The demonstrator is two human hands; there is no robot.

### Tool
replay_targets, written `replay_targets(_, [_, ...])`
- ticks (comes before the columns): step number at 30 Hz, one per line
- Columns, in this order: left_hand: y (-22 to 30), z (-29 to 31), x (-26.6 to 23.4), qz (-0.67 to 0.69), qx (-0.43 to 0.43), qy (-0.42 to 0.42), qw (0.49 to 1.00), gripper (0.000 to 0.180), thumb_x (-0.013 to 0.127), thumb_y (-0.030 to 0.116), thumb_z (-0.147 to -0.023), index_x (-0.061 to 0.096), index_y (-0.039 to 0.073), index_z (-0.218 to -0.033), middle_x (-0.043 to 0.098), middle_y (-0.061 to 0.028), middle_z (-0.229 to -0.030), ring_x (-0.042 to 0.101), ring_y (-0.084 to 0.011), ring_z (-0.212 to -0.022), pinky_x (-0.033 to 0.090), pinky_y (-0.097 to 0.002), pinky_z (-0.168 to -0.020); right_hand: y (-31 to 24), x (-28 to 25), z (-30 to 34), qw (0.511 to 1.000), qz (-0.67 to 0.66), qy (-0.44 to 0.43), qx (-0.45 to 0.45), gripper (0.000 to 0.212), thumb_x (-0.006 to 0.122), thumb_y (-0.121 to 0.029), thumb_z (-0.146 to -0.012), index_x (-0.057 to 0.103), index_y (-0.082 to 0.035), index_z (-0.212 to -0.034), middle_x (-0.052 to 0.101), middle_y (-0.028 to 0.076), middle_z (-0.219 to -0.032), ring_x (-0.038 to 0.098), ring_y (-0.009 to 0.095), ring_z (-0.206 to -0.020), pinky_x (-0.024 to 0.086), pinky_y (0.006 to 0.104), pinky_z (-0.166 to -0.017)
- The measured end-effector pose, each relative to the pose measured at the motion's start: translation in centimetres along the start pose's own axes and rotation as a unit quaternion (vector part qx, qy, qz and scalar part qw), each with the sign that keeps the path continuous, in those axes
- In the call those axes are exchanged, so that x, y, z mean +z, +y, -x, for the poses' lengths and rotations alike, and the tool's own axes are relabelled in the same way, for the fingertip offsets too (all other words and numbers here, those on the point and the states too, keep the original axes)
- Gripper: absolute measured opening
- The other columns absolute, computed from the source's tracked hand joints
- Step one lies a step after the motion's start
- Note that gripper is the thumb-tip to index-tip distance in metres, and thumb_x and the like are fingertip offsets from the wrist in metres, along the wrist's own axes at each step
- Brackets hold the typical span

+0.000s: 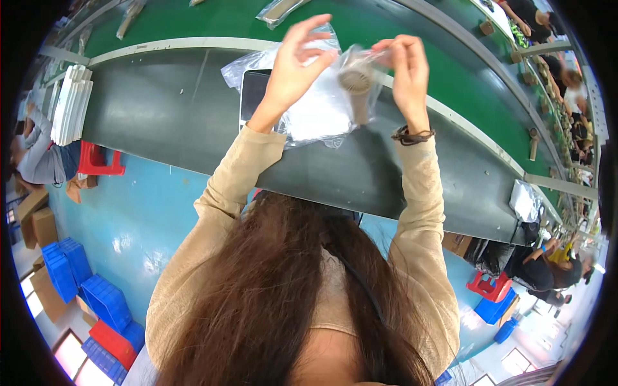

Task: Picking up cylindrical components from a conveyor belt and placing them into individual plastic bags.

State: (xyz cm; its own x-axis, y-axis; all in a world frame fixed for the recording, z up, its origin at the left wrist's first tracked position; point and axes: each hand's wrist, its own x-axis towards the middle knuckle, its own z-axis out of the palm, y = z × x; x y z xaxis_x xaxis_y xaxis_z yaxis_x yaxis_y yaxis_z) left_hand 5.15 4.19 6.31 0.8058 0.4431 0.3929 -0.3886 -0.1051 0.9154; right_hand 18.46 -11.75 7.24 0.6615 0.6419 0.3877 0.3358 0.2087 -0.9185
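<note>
One beige fan (356, 83) in a clear bag (354, 59) at my right hand (409, 69)

From the head view, the fan is a small handheld one, with a round, slatted grille at the top and a plain, straight handle running down. It is nearly upright, just at the right edge of a heap of clear plastic bags (315, 119) on the dark work surface (161, 96) in front of me. I cannot tell whether the handle's end touches the surface.

My right hand is closed to a pinch, fingertips gripping the top of the clear bag; they are blurred by motion. My left hand (293, 65) is above the heap, fingers loosely curved and thumb well apart from them; I see nothing gripped in it.

The bag around the fan is thin, creased and shiny, and the grille shows through it. The heap's bags overlap, look flat and reflect white light; a dark panel with a pale edge (252, 90) lies partly under my left wrist. Beyond, on the green belt (212, 22), lie bagged items (132, 18), too blurred to name. On the floor to my left are blue crates (106, 301) and a red crate (112, 344), with cardboard boxes (45, 226) near them; what they hold I cannot make out.
</note>
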Motion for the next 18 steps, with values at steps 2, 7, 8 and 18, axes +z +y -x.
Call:
replay_targets(2, [-0.2,1.1,-0.3,-0.121,0.065,0.104,0.985,0.030,0.066,0.009,-0.085,0.060,0.005,-0.114,0.061,-0.0054,-0.100,0.059,-0.0143,-0.089,0.049,-0.0257,-0.070,0.1,-1.3,-1.6,0.986,0.082,0.138,-0.040,0.014,0.046,-0.015,-0.101,0.050,-0.001,-0.102,0.062,0.007,-0.085,0.063,0.015,-0.081,0.054,0.0293,-0.076])
replay_targets(7, [-3.1,7.8,0.3,-0.291,-0.065,-0.212,0.931,0.029,0.069,0.007,-0.081,0.060,0.005,-0.108,0.057,-0.0108,-0.108,0.057,-0.0227,-0.099,0.050,-0.0329,-0.078,4.1,-9.8,-7.9,0.909,0.329,0.249,-0.053,0.021,0.050,-0.020,-0.098,0.055,0.000,-0.100,0.064,0.010,-0.080,0.065,0.020,-0.077,0.052,0.0337,-0.072])
replay_targets(8, [-4.0,8.9,0.4,-0.373,0.022,-0.242,0.895,0.030,0.070,0.007,-0.079,0.059,0.005,-0.107,0.056,-0.0123,-0.110,0.057,-0.0261,-0.100,0.050,-0.0358,-0.081,5.8,-11.1,-9.0,0.909,0.329,0.250,-0.055,0.021,0.050,-0.020,-0.098,0.055,0.000,-0.100,0.064,0.010,-0.080,0.065,0.020,-0.077,0.052,0.0337,-0.072])
replay_targets(18, [-4.7,10.4,2.0,-0.404,0.063,-0.128,0.904,0.025,0.068,0.006,-0.078,0.059,0.005,-0.101,0.058,-0.0107,-0.111,0.055,-0.0292,-0.105,0.049,-0.0376,-0.083,17.0,-16.5,-14.2,0.868,0.379,0.319,0.029,0.021,0.052,-0.020,-0.094,0.056,-0.003,-0.105,0.067,0.017,-0.089,0.065,0.035,-0.088,0.049,0.0430,-0.079])
